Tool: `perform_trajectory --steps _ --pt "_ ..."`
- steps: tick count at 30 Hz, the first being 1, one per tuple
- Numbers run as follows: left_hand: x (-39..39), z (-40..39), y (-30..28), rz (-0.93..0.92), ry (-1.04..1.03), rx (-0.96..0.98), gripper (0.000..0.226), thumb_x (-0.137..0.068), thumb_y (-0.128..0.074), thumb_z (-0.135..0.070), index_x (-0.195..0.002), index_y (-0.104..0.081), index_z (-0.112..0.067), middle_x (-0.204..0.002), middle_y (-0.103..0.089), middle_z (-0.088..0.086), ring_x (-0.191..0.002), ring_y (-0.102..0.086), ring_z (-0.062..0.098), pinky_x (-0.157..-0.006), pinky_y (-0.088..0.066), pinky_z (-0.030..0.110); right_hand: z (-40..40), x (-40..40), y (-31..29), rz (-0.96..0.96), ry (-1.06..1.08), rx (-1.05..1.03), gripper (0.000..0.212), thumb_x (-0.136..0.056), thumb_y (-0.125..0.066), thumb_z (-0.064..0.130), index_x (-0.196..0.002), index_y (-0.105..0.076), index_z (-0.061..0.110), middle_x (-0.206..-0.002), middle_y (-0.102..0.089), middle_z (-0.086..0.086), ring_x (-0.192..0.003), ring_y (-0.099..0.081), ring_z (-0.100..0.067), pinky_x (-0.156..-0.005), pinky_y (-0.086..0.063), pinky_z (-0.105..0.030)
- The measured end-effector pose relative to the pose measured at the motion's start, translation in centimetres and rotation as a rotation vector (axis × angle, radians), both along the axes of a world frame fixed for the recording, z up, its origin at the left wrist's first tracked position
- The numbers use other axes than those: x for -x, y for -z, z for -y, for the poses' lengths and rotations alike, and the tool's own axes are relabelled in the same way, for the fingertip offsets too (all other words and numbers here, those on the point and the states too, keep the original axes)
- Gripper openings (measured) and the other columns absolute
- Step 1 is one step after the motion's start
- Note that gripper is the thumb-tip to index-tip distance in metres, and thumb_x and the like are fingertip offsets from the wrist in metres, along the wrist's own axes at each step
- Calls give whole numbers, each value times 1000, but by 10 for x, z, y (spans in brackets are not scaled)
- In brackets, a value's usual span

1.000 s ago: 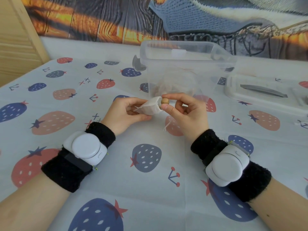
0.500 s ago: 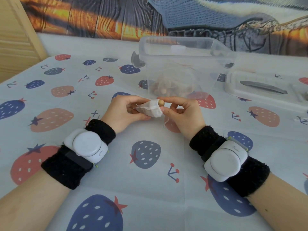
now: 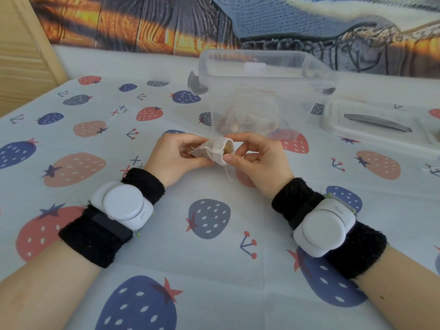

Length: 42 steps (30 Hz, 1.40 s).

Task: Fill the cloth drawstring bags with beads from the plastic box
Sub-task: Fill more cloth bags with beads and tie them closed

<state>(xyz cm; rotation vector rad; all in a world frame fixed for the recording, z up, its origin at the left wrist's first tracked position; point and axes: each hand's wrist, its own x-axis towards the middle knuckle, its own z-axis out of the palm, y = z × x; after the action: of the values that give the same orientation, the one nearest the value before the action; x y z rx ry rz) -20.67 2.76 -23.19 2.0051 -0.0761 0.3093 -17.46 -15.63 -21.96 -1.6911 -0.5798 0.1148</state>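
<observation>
head | two hands [image 3: 177, 154] [image 3: 259, 163] hold one bag [image 3: 210, 152] | one bead [image 3: 228, 147] inside

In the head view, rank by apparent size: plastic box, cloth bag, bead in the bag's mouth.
1. Plastic box, largest though farthest.
2. Cloth bag.
3. Bead, smallest, partly hidden by the bag.

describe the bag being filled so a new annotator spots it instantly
On the strawberry-print tablecloth, just in front of the clear plastic box, look between the two hands. The left hand and right hand hold a small white cloth drawstring bag, a tan bead showing in its open mouth.
</observation>
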Motion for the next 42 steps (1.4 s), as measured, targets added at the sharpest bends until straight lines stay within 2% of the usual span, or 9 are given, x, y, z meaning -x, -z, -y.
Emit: perform_trajectory --steps 6,12,17,21,23,25,32,38,42 --pt "1 1 -1 -4 13 -5 37 -71 -79 -5 -106 -70 -12 -95 -72 -2 -83 -65 11 -77 -52 20 0 -2 1 -18 42 18 19 -82 -69 10 -78 -64 27 -65 -60 -1 -57 -51 -23 -50 -40 -25" --pt "3 3 -2 55 19 -81 41 -67 -82 -4 -106 -71 -13 -96 -73 1 -82 -67 14 -79 -53 26 2 -3 4 46 84 100 23 -83 -61 0 -87 -67 22 -71 -55 1 -49 -44 -19 -45 -40 -19" --pt "2 2 1 109 2 -156 42 -64 -85 -9 -104 -71 -14 -92 -71 -1 -76 -64 9 -74 -50 20 2 -2 4 18 72 140 36 -84 -49 -7 -92 -68 22 -76 -54 -5 -42 -45 -18 -39 -39 -18" --pt "1 1 1 131 10 -168 42 -64 -85 -9 -104 -71 -15 -93 -71 4 -79 -65 15 -76 -51 22 3 -3 5 70 98 177 21 -82 -58 -4 -85 -72 11 -49 -52 12 -35 -35 -7 -39 -34 -16" --pt "1 1 1 139 22 -173 41 -65 -84 -8 -103 -71 -14 -95 -70 4 -79 -64 16 -76 -50 23 4 -2 5 100 117 149 11 -81 -67 3 -75 -71 11 -37 -44 12 -34 -29 -8 -38 -29 -13" --pt "2 2 1 138 36 -173 40 -65 -84 -7 -103 -72 -11 -96 -70 4 -78 -64 17 -75 -49 23 4 -2 4 125 124 117 12 -79 -72 6 -69 -69 13 -32 -40 12 -32 -30 -8 -38 -26 -10" --pt "3 3 -2 62 84 -82 45 -64 -84 -4 -107 -68 -8 -101 -70 4 -87 -65 25 -86 -53 35 2 -5 5 209 209 85 23 -75 -71 -2 -69 -69 20 -38 -47 21 -38 -35 -7 -43 -26 -8" --pt "2 3 -5 -79 134 85 46 -61 -79 -22 -104 -64 -16 -104 -69 2 -90 -64 15 -87 -51 23 1 -8 8 349 266 30 14 -74 -70 -4 -78 -74 9 -59 -50 17 -46 -39 -4 -51 -30 -9" --pt "2 4 -8 -135 185 151 41 -70 -70 -18 -110 -60 -15 -109 -67 -1 -87 -64 8 -82 -48 14 2 -11 8 358 227 -50 23 -73 -69 -6 -83 -73 14 -64 -59 5 -48 -36 -5 -51 -31 -11"
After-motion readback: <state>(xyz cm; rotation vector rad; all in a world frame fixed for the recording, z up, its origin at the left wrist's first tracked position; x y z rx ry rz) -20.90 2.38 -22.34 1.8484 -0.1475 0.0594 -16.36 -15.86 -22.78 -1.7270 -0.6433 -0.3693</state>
